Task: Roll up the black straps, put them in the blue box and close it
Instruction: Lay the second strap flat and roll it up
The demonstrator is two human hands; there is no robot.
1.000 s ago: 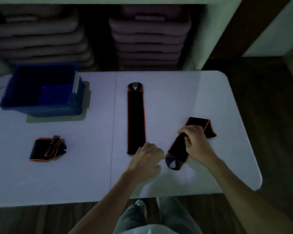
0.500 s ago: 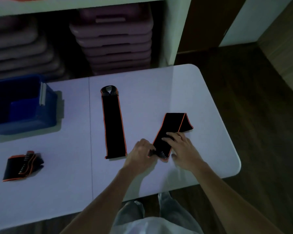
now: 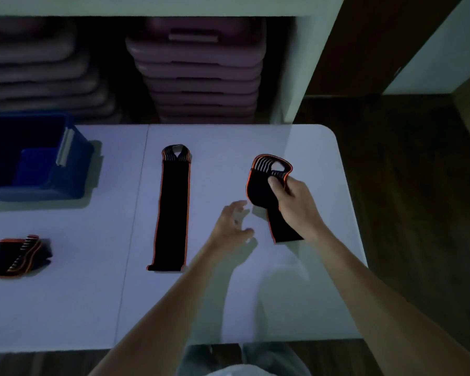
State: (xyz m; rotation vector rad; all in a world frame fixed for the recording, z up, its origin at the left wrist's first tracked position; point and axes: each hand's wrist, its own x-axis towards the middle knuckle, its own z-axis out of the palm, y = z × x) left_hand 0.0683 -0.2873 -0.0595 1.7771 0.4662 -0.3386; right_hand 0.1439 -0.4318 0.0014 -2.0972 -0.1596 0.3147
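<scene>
My right hand [image 3: 296, 204] grips a black strap with orange edging [image 3: 261, 185], lifted off the white table [image 3: 255, 308]; its looped end points away from me and its tail hangs down toward the table. My left hand [image 3: 232, 226] hovers just left of that strap with fingers spread, holding nothing. A second black strap [image 3: 173, 210] lies flat and stretched out in the table's middle. A folded strap bundle [image 3: 18, 256] sits at the near left. The blue box [image 3: 73, 172] stands uncovered at the far left, partly cut off by the frame.
Stacks of purple plastic lids or trays [image 3: 201, 71] fill the shelf behind the table. The table's rounded right corner [image 3: 329, 134] borders a dark wooden floor [image 3: 418, 213]. My legs [image 3: 242, 359] show below the near edge.
My right hand has lifted the strap off the table and turned its looped end upward. My left hand has let go of it and spread its fingers.
</scene>
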